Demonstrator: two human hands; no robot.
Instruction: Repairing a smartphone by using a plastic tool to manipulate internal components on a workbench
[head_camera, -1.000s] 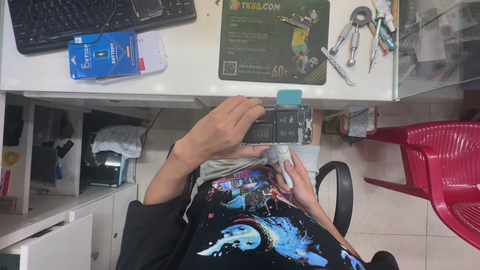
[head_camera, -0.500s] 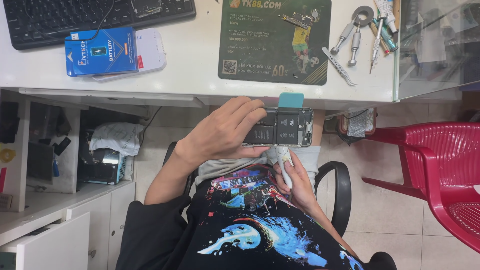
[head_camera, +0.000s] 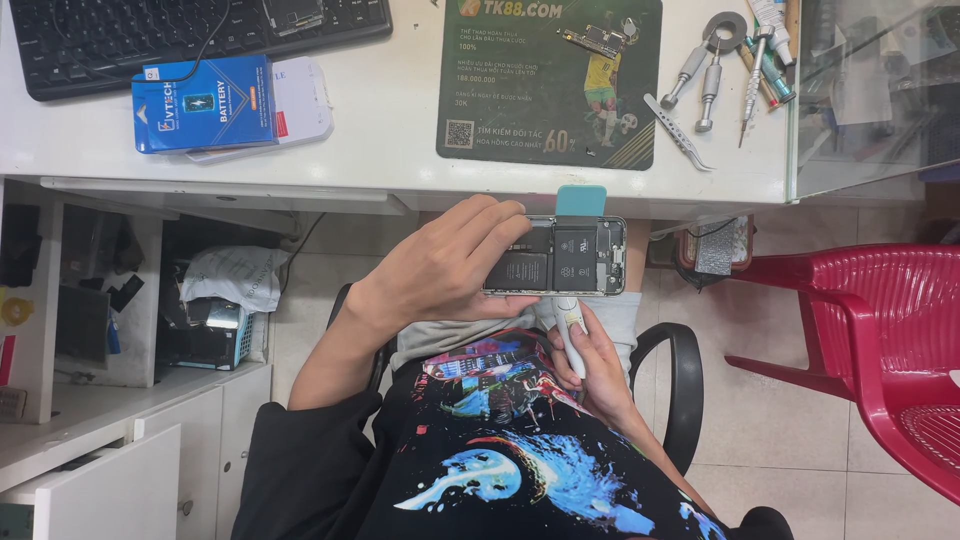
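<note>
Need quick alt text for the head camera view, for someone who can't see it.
Left hand holds an opened phone, insides showing, below the white desk's edge, while the right hand holds a white tool against it. Screwdrivers lie on the desk.

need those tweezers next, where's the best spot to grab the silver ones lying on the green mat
Take the tweezers by the broad upper-left end, near the mat's right edge, coming from above with finger and thumb across the two flat blades. They lie flat and slanted, with the fine tip pointing down-right past the mat, so keep clear of that end. The screwdrivers lie close by.
</note>
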